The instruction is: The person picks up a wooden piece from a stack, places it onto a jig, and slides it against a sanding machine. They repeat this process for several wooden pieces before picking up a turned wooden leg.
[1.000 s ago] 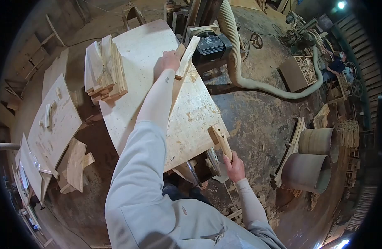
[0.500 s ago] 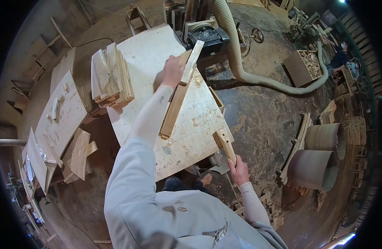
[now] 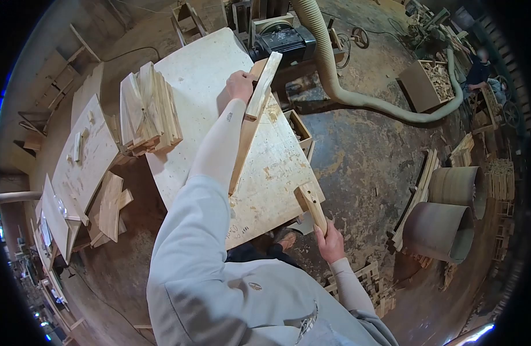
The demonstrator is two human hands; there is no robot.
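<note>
My left hand (image 3: 240, 85) reaches to the far end of the table, its fingers curled against a long brown wooden board (image 3: 245, 151). A paler wooden strip (image 3: 263, 86) lies along the board's far part, beside my fingers. How far the fingers wrap under the wood is hidden. Near the table's front right corner, my right hand (image 3: 331, 241) is closed round the lower end of a short wooden piece (image 3: 315, 209) with dark holes. Its upper end is over the table edge. The pale tabletop (image 3: 277, 190) carries wood chips.
Stacked wooden pieces (image 3: 147, 106) stand on the table's left side. Beyond its far end is a machine with a black motor (image 3: 284, 43) and a thick hose (image 3: 358, 106). Two drums (image 3: 438, 230) stand at right. A person (image 3: 479, 69) is at the far right.
The view has shifted slightly. My left hand stays at the board's far end, and my left forearm now covers more of the board. My right hand still holds the short wooden piece.
</note>
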